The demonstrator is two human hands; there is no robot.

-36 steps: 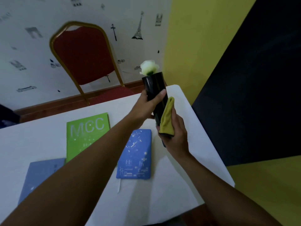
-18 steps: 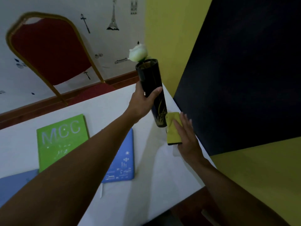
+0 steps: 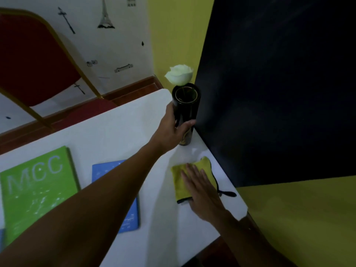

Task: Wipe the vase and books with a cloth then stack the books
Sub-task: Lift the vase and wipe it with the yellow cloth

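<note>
Black and glossy, gold at the rim: gripping a tall cylindrical vase (image 3: 185,106) of that look round its middle with the left hand (image 3: 171,130), thumb crossing the near face, fingers curling behind. Holding it upright close to the far right edge of the white rectangular table (image 3: 119,135), base down at the tabletop; resting there or just clear of it, impossible to tell. Carrying a single white rose (image 3: 180,74) in the mouth, the bloom leaning out over the far rim.

Pressing down with the right hand (image 3: 202,191), fingers straight and slightly spread, on a yellow-green folded cloth (image 3: 179,182) with black edging. Lying flat on the table by the right edge, nearer than the vase and apart from it, a black loop trailing toward the table's rim.

Lying flat further left: a bright green book (image 3: 36,189) with pale "MCC" lettering, and, just right of it across a strip of bare table, a blue book (image 3: 104,172) with small white drawings, crossed and partly hidden by the left forearm. Showing at the lower left edge, a thin blue sliver, too little to identify.

Standing behind the table: a red padded chair (image 3: 28,60) with a gold metal frame, against a white wall (image 3: 119,47) bearing black Eiffel Tower decals. Rising just right of the table, a large black panel (image 3: 279,83), with yellow wall (image 3: 179,35) behind and below it.
</note>
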